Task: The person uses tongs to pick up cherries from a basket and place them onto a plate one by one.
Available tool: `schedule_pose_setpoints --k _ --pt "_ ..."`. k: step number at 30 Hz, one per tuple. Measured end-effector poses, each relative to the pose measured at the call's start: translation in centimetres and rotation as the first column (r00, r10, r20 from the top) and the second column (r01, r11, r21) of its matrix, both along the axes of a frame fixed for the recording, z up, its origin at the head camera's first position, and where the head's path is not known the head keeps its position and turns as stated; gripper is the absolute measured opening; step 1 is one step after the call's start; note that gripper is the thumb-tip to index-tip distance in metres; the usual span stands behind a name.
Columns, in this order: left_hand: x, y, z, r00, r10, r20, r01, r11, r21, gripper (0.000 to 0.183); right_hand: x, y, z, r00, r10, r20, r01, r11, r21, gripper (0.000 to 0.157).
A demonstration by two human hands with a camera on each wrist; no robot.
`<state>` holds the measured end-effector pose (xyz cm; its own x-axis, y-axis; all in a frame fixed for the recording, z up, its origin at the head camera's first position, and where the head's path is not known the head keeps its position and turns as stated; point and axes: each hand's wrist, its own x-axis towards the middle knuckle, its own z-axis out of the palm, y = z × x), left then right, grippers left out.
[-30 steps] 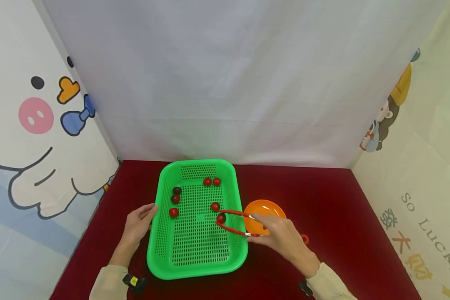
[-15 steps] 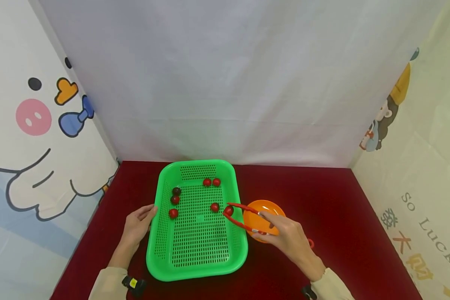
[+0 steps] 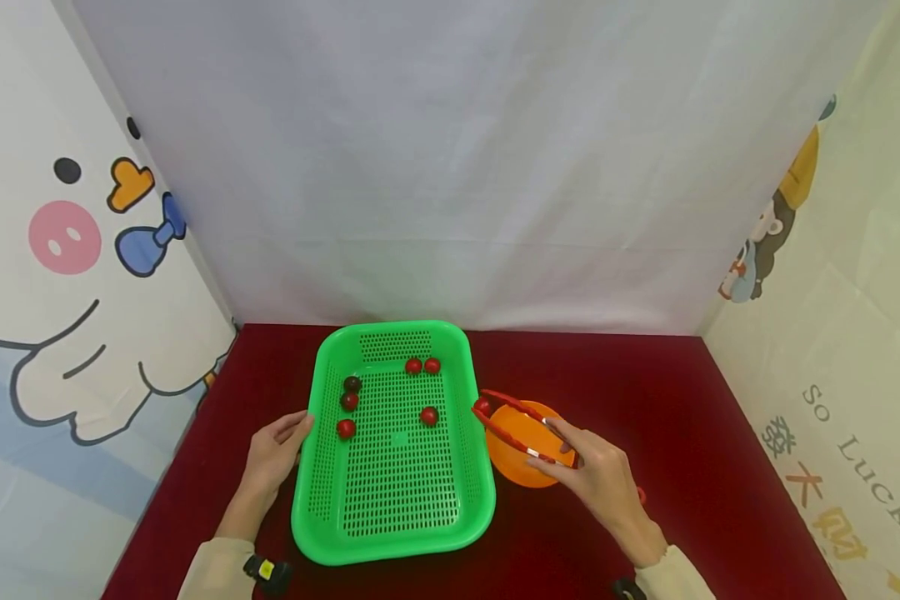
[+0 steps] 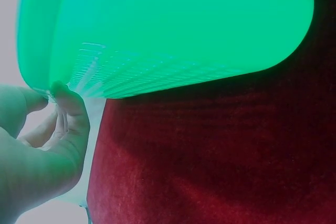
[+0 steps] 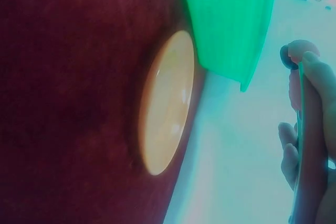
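Nearest me, lower right of the frame, my right hand (image 3: pixel 600 475) is closed around slim red tongs (image 3: pixel 504 433), their long axis pointing up and left. Lower left, my left hand (image 3: pixel 272 450) pinches the rim of a green perforated plastic basket (image 3: pixel 390 552). And here's the key: a small glossy red ball (image 3: pixel 483 406) sits between the tong tips, raised off the desk (image 3: pixel 630 392), between the basket's right rim and the round orange plate (image 3: pixel 519 476). The plate lies just down and right of it, right hand far nearer. Deeper in the basket, a lone red ball (image 3: pixel 429 416), three left, a pair up top; beyond, white cloth (image 3: pixel 450 167).
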<state>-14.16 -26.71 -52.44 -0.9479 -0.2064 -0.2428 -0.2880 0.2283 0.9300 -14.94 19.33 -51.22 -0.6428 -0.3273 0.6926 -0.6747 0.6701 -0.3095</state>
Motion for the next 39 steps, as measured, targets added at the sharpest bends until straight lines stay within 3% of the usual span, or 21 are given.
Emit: schedule_pose_setpoints --k 9,24,31,39 --pt "0.0 0.0 -0.1 1.0 0.006 -0.004 -0.006 1.0 0.006 0.057 0.3 2.0 -1.0 0.995 -0.081 0.064 0.081 0.997 -0.004 0.066" --pt "0.1 0.0 0.0 1.0 0.008 -0.006 -0.008 1.0 0.012 0.054 0.6 4.7 -2.9 0.989 -0.149 0.012 0.149 0.989 0.023 0.06" --pt "0.1 0.1 0.0 1.0 0.003 -0.006 -0.003 1.0 0.008 0.054 1.2 5.3 -3.4 0.969 -0.23 0.085 0.226 0.972 0.058 0.064" --pt "0.0 0.0 -0.1 1.0 0.01 0.0 -0.01 1.0 -0.006 0.054 1.6 5.6 -3.4 0.937 -0.294 0.186 0.284 0.956 0.08 0.057"
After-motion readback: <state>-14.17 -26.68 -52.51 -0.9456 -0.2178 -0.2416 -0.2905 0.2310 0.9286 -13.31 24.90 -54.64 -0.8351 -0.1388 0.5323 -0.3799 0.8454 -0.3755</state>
